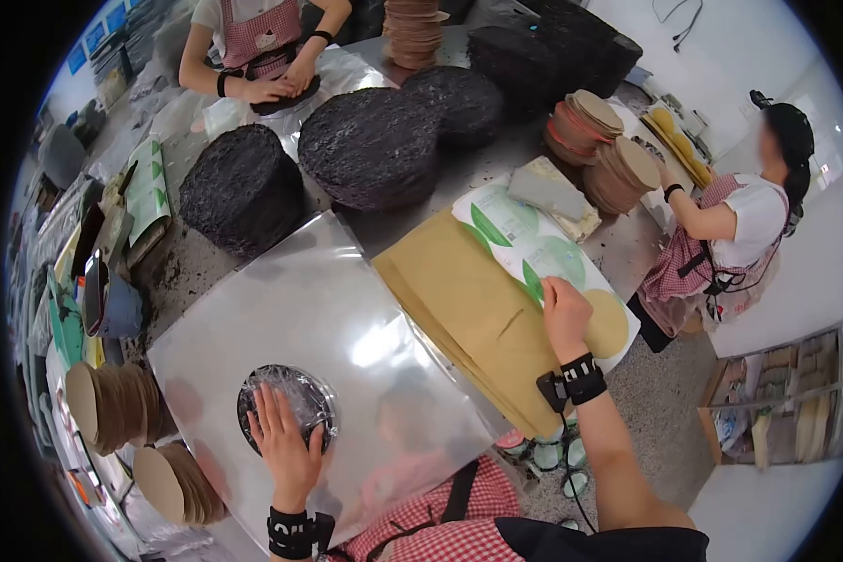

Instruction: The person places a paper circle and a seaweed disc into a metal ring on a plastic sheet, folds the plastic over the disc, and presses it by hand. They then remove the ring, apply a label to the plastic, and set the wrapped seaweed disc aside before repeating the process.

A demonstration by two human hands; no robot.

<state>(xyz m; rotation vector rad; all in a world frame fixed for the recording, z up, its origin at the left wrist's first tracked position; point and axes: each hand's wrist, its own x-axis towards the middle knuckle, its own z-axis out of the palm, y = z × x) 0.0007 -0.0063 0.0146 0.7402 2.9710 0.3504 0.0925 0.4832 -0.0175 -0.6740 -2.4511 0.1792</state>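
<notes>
My left hand (284,445) lies flat with fingers stretched on a round black cake (320,398) under clear plastic film. The cake sits on a large sheet of clear film (253,309) on the metal table. My right hand (568,318) is over a white printed sheet (557,255) with green leaves. Its fingers are bent together at the sheet and appear to pinch it; the exact contact is hard to make out. Beside this sheet lies a stack of brown paper (468,314), partly under it.
Large dark lumps (370,150) stand along the table's middle. Stacks of round cardboard discs (117,407) are at the left edge and at right (620,175). Another person presses a black disc (288,96) across the table; a second person (745,215) works at right.
</notes>
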